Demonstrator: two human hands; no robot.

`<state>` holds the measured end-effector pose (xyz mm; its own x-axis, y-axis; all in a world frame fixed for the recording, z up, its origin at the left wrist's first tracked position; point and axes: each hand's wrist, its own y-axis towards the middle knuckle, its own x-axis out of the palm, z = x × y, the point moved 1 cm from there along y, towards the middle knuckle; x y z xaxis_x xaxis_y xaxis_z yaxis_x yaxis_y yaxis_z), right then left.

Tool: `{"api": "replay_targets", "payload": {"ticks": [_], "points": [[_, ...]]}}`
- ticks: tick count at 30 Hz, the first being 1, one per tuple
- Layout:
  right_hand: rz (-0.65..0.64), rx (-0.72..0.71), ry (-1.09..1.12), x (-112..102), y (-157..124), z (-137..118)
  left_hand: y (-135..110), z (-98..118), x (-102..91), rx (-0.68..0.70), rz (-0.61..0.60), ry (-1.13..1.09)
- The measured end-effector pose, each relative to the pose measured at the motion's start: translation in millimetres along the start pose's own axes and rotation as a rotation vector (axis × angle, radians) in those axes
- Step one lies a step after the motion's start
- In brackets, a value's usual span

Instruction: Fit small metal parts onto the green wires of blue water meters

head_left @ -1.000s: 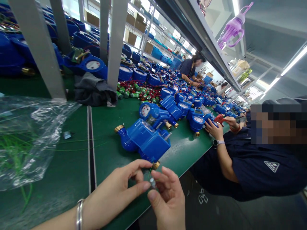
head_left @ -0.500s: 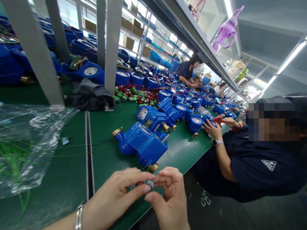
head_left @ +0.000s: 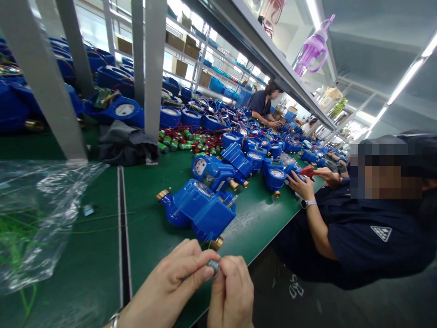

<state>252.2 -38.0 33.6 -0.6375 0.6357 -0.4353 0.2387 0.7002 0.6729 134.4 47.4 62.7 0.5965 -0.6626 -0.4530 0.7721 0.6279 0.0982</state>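
Low in the view, my left hand (head_left: pixel 170 287) and my right hand (head_left: pixel 231 294) meet, both pinching a small grey metal piece (head_left: pixel 213 265) between thumbs and fingertips. A thin green wire runs up from the piece toward the blue water meter (head_left: pixel 201 212) lying on the green table (head_left: pixel 150 228) just beyond my fingers. The meter has brass ends; its near brass fitting (head_left: pixel 216 243) is right above my hands. A silver bracelet shows on my left wrist.
A clear plastic bag (head_left: pixel 37 214) with green wires lies at the left. Several blue meters (head_left: pixel 239 159) and green batteries (head_left: pixel 180 141) crowd the table farther back. A seated person in dark blue (head_left: pixel 358 228) works at the right. Grey shelf posts (head_left: pixel 153 68) stand behind.
My hands have drawn closer together and dropped lower in the view, fingers now closed tighter around the small piece. The view has tilted slightly upward.
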Motion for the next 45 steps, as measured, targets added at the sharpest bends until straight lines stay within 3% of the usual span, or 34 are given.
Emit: {"api": "replay_targets", "payload": {"ticks": [3, 6, 8, 10, 13, 15, 16, 19, 20, 22, 25, 27, 31, 33, 35, 38, 40, 41, 45], "points": [[-0.091, 0.305, 0.245, 2.0, 2.4, 0.8, 0.1, 5.1, -1.4, -0.006, -0.006, 0.021], [-0.166, 0.811, 0.815, 9.3, 2.1, 2.9, -0.6, 8.7, -2.6, 0.03, -0.033, 0.065], [-0.181, 0.935, 1.039, 13.6, -0.7, 3.2, -1.1, 9.4, -3.1, 0.039, -0.04, 0.081], [-0.134, 0.774, 0.82, 13.8, -4.7, 3.9, -1.6, 8.8, -3.3, 0.019, -0.011, 0.079], [0.003, 0.322, 0.224, 10.3, -10.1, 2.9, -2.1, 7.6, -2.7, -0.015, 0.022, 0.056], [0.034, 0.236, 0.139, 9.7, -10.5, 2.7, -2.6, 7.6, -2.1, -0.017, 0.016, 0.035], [0.009, 0.295, 0.231, 10.3, -9.3, 3.1, -2.8, 7.8, -2.0, -0.009, 0.01, 0.029], [-0.173, 0.668, 0.682, 15.0, -5.4, 3.3, -2.6, 7.6, -2.6, 0.016, -0.004, 0.04], [-0.203, 0.725, 0.725, 16.3, -5.3, 2.8, -2.3, 6.9, -2.8, 0.015, 0.0, 0.046], [-0.126, 0.621, 0.521, 16.9, -7.9, 2.8, -1.5, 4.9, -2.9, -0.003, 0.018, 0.039], [0.097, 0.233, 0.048, 17.1, -17.3, 5.4, -0.8, 3.0, -1.6, -0.022, 0.035, 0.005], [0.147, 0.183, 0.031, 18.4, -21.8, 9.4, -1.2, 3.7, -0.8, -0.013, 0.034, -0.013], [-0.15, 0.65, 0.563, 24.6, -19.1, 12.3, -2.3, 7.1, -2.0, 0.006, 0.01, 0.006], [-0.214, 0.744, 0.661, 26.1, -17.6, 8.9, -2.0, 7.9, -3.5, 0.012, 0.001, 0.022], [-0.078, 0.623, 0.468, 24.2, -18.6, 6.9, -1.3, 7.7, -4.4, 0.007, 0.005, 0.014], [0.147, 0.191, -0.015, 19.9, -23.7, 7.4, -0.3, 7.3, -4.2, 0.006, 0.012, -0.031], [0.107, 0.09, -0.051, 20.9, -26.3, 10.8, -0.2, 7.9, -3.8, 0.018, 0.009, -0.05], [0.053, 0.147, 0.043, 22.7, -26.9, 13.0, -0.3, 8.3, -3.7, 0.024, 0.001, -0.047], [-0.065, 0.641, 0.666, 34.4, -28.3, 16.1, -0.3, 8.9, -4.7, 0.04, -0.016, 0.013]]}}
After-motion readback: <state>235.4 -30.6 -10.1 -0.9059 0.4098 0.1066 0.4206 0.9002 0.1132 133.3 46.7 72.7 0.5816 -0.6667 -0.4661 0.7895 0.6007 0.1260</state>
